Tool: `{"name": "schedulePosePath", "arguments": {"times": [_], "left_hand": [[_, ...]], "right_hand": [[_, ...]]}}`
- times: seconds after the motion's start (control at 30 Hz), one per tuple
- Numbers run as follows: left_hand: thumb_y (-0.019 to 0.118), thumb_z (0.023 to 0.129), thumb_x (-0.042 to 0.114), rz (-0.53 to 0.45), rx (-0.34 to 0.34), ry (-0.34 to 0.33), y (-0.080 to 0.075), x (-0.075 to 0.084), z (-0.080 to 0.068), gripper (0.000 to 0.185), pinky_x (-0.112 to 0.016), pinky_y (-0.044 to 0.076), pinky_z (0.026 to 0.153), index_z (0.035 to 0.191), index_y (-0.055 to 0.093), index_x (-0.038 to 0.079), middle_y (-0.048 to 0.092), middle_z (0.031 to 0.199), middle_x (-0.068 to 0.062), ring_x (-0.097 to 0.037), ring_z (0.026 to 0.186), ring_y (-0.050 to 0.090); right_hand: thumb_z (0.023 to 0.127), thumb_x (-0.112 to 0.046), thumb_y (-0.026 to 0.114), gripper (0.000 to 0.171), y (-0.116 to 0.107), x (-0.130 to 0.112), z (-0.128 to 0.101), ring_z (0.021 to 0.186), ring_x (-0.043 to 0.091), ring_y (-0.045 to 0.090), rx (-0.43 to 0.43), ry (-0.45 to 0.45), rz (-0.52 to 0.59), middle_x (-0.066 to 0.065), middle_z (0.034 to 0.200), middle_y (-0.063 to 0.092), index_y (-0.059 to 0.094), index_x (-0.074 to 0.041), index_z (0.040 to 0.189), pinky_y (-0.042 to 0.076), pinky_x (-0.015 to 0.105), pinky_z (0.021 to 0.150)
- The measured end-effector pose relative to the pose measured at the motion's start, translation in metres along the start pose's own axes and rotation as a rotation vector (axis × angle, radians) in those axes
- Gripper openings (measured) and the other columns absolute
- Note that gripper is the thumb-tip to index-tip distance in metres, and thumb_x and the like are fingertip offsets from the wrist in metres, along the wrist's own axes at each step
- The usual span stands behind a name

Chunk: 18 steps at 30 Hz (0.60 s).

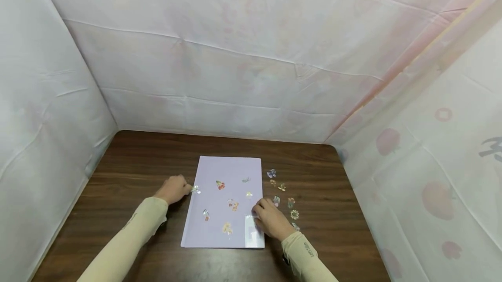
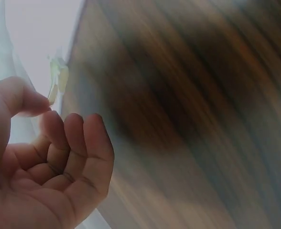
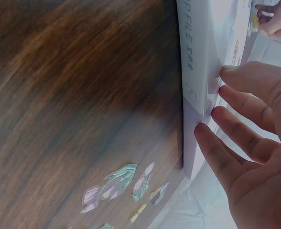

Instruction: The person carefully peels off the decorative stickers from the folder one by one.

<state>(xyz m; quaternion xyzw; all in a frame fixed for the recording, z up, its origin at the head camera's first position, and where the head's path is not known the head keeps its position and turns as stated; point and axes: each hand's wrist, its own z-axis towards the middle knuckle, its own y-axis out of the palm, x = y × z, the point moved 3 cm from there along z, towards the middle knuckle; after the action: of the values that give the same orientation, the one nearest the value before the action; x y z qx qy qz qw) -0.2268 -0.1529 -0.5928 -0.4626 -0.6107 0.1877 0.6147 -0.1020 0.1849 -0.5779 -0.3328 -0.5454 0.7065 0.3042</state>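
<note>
Left hand (image 1: pixel 174 189) pinching a small shiny sticker (image 1: pixel 195 189) between thumb and fingertip, just off the left edge of the lilac folder (image 1: pixel 219 238). Folder lying flat on the tabletop (image 1: pixel 133 164). Right hand (image 1: pixel 270 219) pressing straightened fingers (image 3: pixel 236 129) on the folder's right edge, grip released. Loose stickers (image 1: pixel 281 187) lying just right of that hand.

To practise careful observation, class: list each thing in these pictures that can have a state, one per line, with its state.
Lilac folder: closed, flat on the table, several stickers stuck on its cover.
Sticker: pinched in the left hand, at the folder's left edge.
Loose stickers: lying flat on the table, right of the folder.
Left hand: fingers curled, pinching the sticker.
Right hand: fingers straight, resting on the folder's right edge.
Table: bare dark wood.
</note>
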Motion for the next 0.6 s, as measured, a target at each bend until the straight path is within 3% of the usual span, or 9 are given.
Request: {"name": "schedulePosePath", "arguments": {"times": [0.17, 0.3, 0.47, 0.6], "left_hand": [[0.058, 0.093, 0.014, 0.027, 0.010, -0.046, -0.022, -0.030, -0.015, 0.046, -0.030, 0.034, 0.048, 0.050, 0.043, 0.017, 0.039, 0.055, 0.001, -0.012, 0.049, 0.035], [0.057, 0.092, 0.008, 0.093, 0.035, -0.066, -0.033, -0.045, -0.022, 0.035, -0.033, 0.037, 0.051, 0.056, 0.055, 0.011, 0.047, 0.058, -0.001, -0.016, 0.051, 0.041], [0.053, 0.091, 0.001, 0.120, 0.049, -0.093, -0.040, -0.054, -0.024, 0.016, -0.041, 0.047, 0.059, 0.084, 0.066, -0.004, 0.060, 0.077, -0.011, -0.022, 0.061, 0.052], [0.052, 0.091, 0.000, 0.118, 0.063, -0.107, -0.042, -0.055, -0.023, 0.016, -0.045, 0.051, 0.064, 0.092, 0.066, -0.007, 0.063, 0.085, -0.015, -0.025, 0.068, 0.057]], "right_hand": [[0.084, -0.013, 0.079, 0.023, 0.000, 0.001, 0.000, 0.100, 0.021, 0.054, -0.023, 0.011, 0.004, 0.003, 0.104, 0.056, 0.068, -0.010, 0.104, 0.050, 0.032, 0.087], [0.085, -0.014, 0.079, 0.023, 0.000, 0.002, -0.001, 0.100, 0.021, 0.054, -0.028, 0.015, 0.003, 0.003, 0.104, 0.056, 0.068, -0.010, 0.105, 0.050, 0.032, 0.087], [0.084, -0.013, 0.080, 0.023, -0.001, 0.004, -0.003, 0.099, 0.021, 0.054, -0.018, 0.019, 0.008, 0.003, 0.103, 0.056, 0.068, -0.010, 0.104, 0.050, 0.033, 0.086], [0.083, -0.013, 0.080, 0.024, -0.001, 0.004, -0.004, 0.099, 0.022, 0.055, -0.003, 0.019, 0.021, 0.003, 0.103, 0.056, 0.068, -0.010, 0.103, 0.050, 0.033, 0.086]]}}
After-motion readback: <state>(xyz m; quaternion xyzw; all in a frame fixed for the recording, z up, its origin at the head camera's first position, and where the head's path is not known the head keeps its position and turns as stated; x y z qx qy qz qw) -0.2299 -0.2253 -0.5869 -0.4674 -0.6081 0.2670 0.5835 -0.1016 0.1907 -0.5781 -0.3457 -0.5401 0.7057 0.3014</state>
